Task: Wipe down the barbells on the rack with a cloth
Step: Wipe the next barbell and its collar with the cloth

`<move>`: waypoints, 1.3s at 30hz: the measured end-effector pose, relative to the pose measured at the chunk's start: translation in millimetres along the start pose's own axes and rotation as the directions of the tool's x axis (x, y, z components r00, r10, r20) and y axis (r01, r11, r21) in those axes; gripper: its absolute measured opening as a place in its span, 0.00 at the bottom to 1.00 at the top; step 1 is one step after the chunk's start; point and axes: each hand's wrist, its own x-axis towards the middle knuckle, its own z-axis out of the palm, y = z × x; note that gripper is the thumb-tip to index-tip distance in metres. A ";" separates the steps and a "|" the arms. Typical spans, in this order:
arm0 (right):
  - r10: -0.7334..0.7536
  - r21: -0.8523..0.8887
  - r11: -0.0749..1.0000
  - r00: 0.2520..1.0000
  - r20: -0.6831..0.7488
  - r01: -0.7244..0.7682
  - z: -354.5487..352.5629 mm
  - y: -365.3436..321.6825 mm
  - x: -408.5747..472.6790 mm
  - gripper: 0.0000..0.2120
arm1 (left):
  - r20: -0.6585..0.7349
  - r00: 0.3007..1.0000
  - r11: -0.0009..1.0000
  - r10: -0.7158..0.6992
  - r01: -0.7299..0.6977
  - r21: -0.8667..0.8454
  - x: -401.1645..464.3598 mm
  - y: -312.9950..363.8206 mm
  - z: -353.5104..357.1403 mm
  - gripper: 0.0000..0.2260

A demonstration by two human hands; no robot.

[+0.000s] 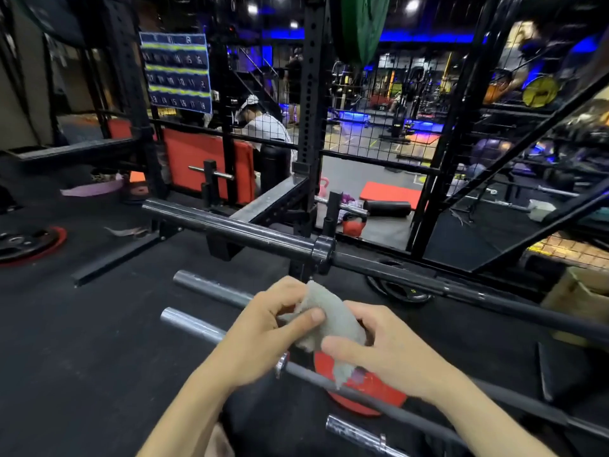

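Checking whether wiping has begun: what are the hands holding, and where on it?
Both hands hold the grey cloth: the left hand pinches its upper edge, the right hand grips its lower part. It is bunched above the bars, not visibly on one.

The cloth point(324, 319) is light grey. The upper barbell point(237, 227) is glossy black. The two lower bar ends point(197, 326) are bright silver metal. The weight plate point(365, 387) beneath the hands is red-orange. The floor point(99, 357) is black. The wall pads point(194, 163) are orange-red. The hanging chart point(178, 72) is dark blue with yellow-green horizontal stripes and pale numerals. A distant plate point(540, 91) is yellow.
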 end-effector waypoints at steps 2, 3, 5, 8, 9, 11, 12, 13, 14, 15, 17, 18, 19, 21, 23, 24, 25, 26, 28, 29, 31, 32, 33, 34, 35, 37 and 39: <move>-0.001 0.010 1.000 0.998 -0.067 0.001 -2.7 8.0 7.5 0.12 | -0.022 0.999 0.999 -0.050 0.049 -0.011 8.3 -9.6 -2.0 0.12; 0.001 0.028 1.000 0.996 -0.089 0.002 -5.1 10.1 10.6 0.14 | -0.006 0.997 0.996 -0.080 0.080 -0.043 11.7 -12.6 -2.6 0.10; 0.010 0.034 0.999 0.997 -0.080 -0.007 -10.3 14.4 17.7 0.17 | 0.022 0.990 0.987 -0.138 0.139 -0.084 18.7 -17.4 -0.7 0.07; 0.027 0.040 0.999 0.998 -0.051 -0.025 -16.9 20.7 27.9 0.15 | -0.079 0.979 0.982 -0.189 0.188 -0.020 27.8 -26.3 2.9 0.06; 0.041 0.062 0.997 0.998 -0.054 -0.037 -19.1 20.9 31.6 0.14 | -0.103 0.974 0.979 -0.204 0.205 0.007 29.9 -28.7 2.7 0.06; 0.050 0.060 0.997 0.995 -0.083 -0.046 -25.7 21.9 40.3 0.14 | -0.085 0.970 0.973 -0.228 0.230 0.013 33.5 -30.3 -0.1 0.08; 0.049 0.039 0.998 0.993 -0.106 -0.045 -29.8 20.7 44.5 0.15 | -0.053 0.967 0.969 -0.248 0.247 -0.017 36.1 -29.5 -1.7 0.09; 0.042 0.016 0.999 0.992 -0.120 -0.041 -34.4 18.9 47.8 0.15 | -0.025 0.960 0.959 -0.278 0.276 -0.068 38.8 -28.4 -2.5 0.09; 0.043 -0.009 0.999 0.992 -0.118 -0.044 -38.8 17.3 50.9 0.16 | -0.025 0.952 0.948 -0.305 0.301 -0.108 41.3 -27.8 -2.6 0.08; 0.048 -0.024 0.998 0.993 -0.105 -0.050 -42.3 15.9 53.6 0.17 | -0.069 0.942 0.941 -0.328 0.319 -0.111 43.6 -28.3 -1.9 0.06; 0.040 -0.016 0.999 0.995 -0.093 -0.041 -44.6 14.9 57.6 0.18 | -0.303 0.909 0.944 -0.285 0.321 0.073 44.5 -26.8 1.6 0.04; 0.025 -0.009 1.000 0.994 -0.105 -0.026 -43.6 14.0 58.8 0.18 | -0.390 0.896 0.932 -0.210 0.304 0.197 43.0 -26.0 3.1 0.06; 0.011 0.004 1.000 0.992 -0.124 -0.010 -40.8 13.2 59.9 0.17 | -0.400 0.906 0.930 -0.137 0.256 0.262 41.2 -23.1 5.0 0.08; -0.003 0.055 0.998 0.992 -0.128 0.010 -34.1 10.5 62.6 0.15 | -0.255 0.960 0.962 -0.117 0.174 0.210 40.4 -14.4 10.8 0.10; -0.024 0.105 0.994 0.996 -0.083 0.033 -30.3 5.9 62.7 0.12 | -0.141 0.980 0.982 -0.142 0.157 0.101 41.1 -11.9 14.1 0.12; -0.041 0.098 0.994 0.998 -0.053 0.046 -30.8 2.8 62.3 0.13 | -0.138 0.980 0.986 -0.142 0.153 0.067 42.3 -11.9 13.6 0.12; -0.051 0.074 0.996 0.999 -0.013 0.052 -33.2 -0.7 60.3 0.14 | -0.149 0.978 0.988 -0.144 0.152 0.039 43.7 -12.0 12.4 0.12; -0.047 0.063 0.997 0.998 0.033 0.044 -37.6 -3.9 58.5 0.17 | -0.158 0.977 0.988 -0.146 0.151 0.020 45.4 -12.5 10.5 0.11; 0.015 0.135 0.991 0.999 0.034 -0.019 -52.5 -4.0 61.6 0.22 | -0.213 0.972 0.991 -0.100 0.117 0.065 52.4 -13.8 2.1 0.10; 0.056 0.172 0.984 0.997 -0.045 -0.048 -61.0 0.3 67.7 0.22 | -0.261 0.964 0.988 -0.061 0.095 0.124 57.7 -15.8 -4.6 0.09; 0.057 0.059 0.997 0.955 -0.290 -0.042 -76.1 12.4 84.3 0.14 | -0.314 0.949 0.959 0.028 0.063 0.276 73.6 -18.1 -19.1 0.09; 0.025 -0.102 0.993 0.943 -0.332 -0.063 -81.9 18.5 93.9 0.13 | -0.306 0.949 0.933 0.070 0.046 0.357 83.1 -17.4 -24.2 0.10; 0.028 -0.268 0.958 0.961 -0.276 -0.104 -83.9 22.2 102.9 0.19 | -0.286 0.952 0.898 0.113 0.025 0.439 92.4 -16.4 -27.4 0.11; 0.077 -0.405 0.903 0.981 -0.179 -0.145 -82.4 23.8 111.2 0.26 | -0.254 0.955 0.857 0.151 0.001 0.515 100.9 -16.3 -28.7 0.12; 0.148 -0.499 0.848 0.984 -0.101 -0.179 -80.3 26.2 119.1 0.33 | -0.213 0.960 0.819 0.184 -0.030 0.573 107.8 -17.5 -28.3 0.13; 0.226 -0.556 0.806 0.974 -0.031 -0.204 -77.0 30.1 131.0 0.38 | -0.120 0.970 0.777 0.213 -0.094 0.622 114.0 -24.0 -24.3 0.14; 0.216 -0.557 0.808 0.976 -0.024 -0.192 -75.5 38.0 135.9 0.37 | -0.031 0.977 0.750 0.210 -0.140 0.647 112.6 -38.1 -18.2 0.16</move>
